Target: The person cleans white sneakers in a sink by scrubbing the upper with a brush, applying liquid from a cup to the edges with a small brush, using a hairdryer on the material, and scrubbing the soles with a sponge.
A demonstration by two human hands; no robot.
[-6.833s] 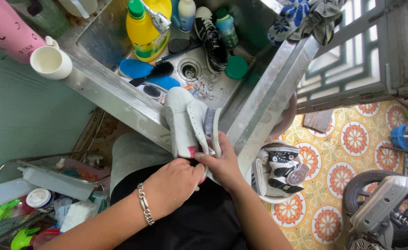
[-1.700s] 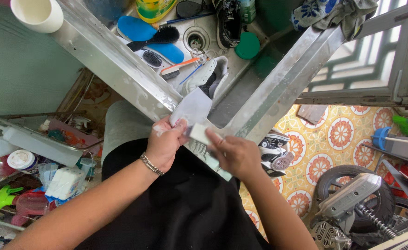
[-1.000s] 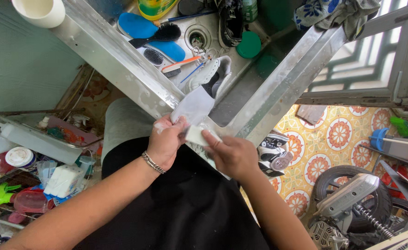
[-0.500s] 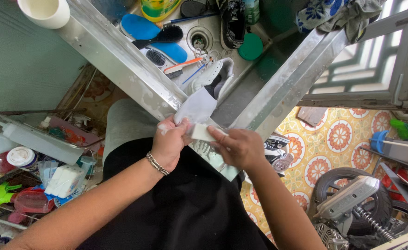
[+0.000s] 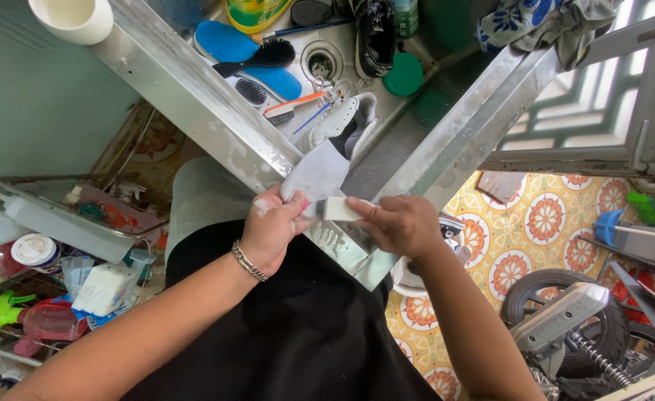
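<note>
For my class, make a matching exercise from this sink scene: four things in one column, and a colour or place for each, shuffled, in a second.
Things:
1. white shoe
2. white block
3. insoles
4. cup

Descriptions:
A. blue, lying in the sink
B. pinched in the right hand
C. on the sink's rim, top left
D. held at the heel by the left hand

Pairs: 1-D, 2-B, 3-A, 4-C

Beyond the hands I'm seeing two blue insoles (image 5: 227, 41) in the steel sink (image 5: 193, 96), a black brush (image 5: 264, 56) lying across them, and a green lid (image 5: 404, 75) by the drain (image 5: 320, 63). Up left, a white cup (image 5: 71, 16) sits on the rim. Off right of the hands, patterned floor tiles (image 5: 546, 219) and a small wheel (image 5: 558, 312)
</note>
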